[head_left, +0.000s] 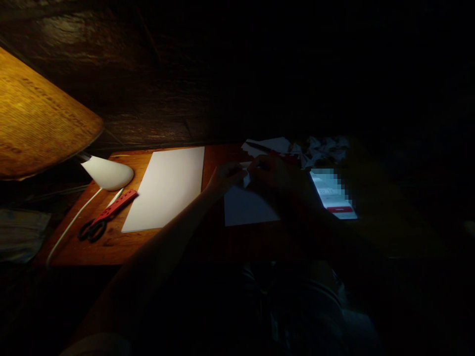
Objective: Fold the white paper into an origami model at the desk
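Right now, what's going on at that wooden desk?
A person's left hand and right hand meet over a white paper sheet on a reddish-brown wooden table. The dim light hides their exact grip. To the left lie a larger flat white paper sheet and black-handled red scissors, beside a white lamp. A lit smartphone lies to the right.

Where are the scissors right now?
In the head view, the black-handled scissors lie toward the left end of the wooden desk, just left of the large white paper sheet and below the white lamp head.
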{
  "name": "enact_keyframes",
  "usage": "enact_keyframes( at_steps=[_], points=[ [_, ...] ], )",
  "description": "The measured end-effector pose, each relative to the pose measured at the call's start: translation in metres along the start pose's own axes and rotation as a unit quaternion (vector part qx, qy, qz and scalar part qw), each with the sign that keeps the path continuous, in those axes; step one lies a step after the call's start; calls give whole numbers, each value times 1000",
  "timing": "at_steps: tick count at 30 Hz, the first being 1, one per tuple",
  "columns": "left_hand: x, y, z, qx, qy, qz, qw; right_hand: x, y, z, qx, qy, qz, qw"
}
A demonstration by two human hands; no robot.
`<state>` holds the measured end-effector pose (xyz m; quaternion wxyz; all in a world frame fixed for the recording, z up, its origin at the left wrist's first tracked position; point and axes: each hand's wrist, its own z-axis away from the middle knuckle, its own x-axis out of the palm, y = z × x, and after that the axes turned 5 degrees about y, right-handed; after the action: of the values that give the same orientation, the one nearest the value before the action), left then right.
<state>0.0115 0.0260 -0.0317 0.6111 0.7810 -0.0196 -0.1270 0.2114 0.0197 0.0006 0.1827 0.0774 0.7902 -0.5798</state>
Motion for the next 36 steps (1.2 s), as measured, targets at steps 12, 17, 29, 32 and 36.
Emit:
enact_keyframes(
  at_steps=[12, 17, 29, 32, 36],
  points=[
    [-5, -7, -2, 34, 91, -57, 994, 2, -4, 7, -6, -2, 37, 999],
    [-6, -6, -1, 65, 70, -79, 992, 10, 10, 2, -15, -8, 0, 1000],
    [-2, 7, 4, 83, 90, -29, 992, 10, 20, -4, -19, 4, -79, 997],
    [-2, 10, 5, 85, 95, -17, 992, 8, 16, -3, -23, -3, -82, 996],
    [-3, 13, 6, 81, 94, -14, 992, 5, 10, 1, -21, -21, -79, 996]
  ],
)
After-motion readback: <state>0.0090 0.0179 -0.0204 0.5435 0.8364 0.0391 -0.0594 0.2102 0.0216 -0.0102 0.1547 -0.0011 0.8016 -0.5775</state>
